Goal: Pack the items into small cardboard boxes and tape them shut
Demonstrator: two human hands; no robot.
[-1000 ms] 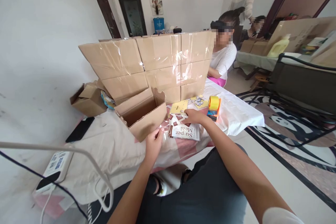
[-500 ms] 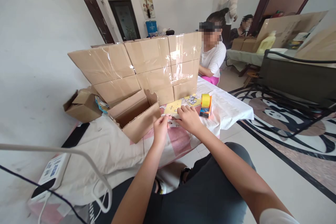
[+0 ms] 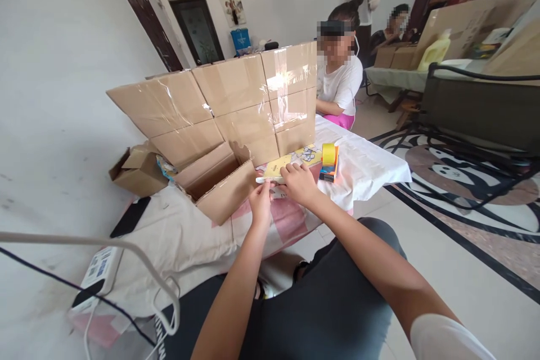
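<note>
Over the cloth-covered table [image 3: 291, 219], my left hand [image 3: 261, 201] pinches a thin white strip-like piece [image 3: 260, 180]; its exact kind is too small to make out. My right hand [image 3: 298, 183] is closed at the other end of the same piece, fingers bent over it. Just left of my hands stands an open cardboard box [image 3: 228, 198] with a torn, notched edge. A tape dispenser [image 3: 329, 162] with a yellow roll sits to the right of my right hand. Part of the piece is hidden by my fingers.
Behind the box rises a wall of taped cardboard boxes [image 3: 244, 107]. A smaller open carton [image 3: 141, 169], a dark phone-like slab [image 3: 130, 217] and a white power strip [image 3: 101, 270] lie left. A person [image 3: 340, 87] sits across the table; others are farther back.
The view has shifted slightly. My hands stay close together on the white piece, and more of its left end shows above my left fingers.
</note>
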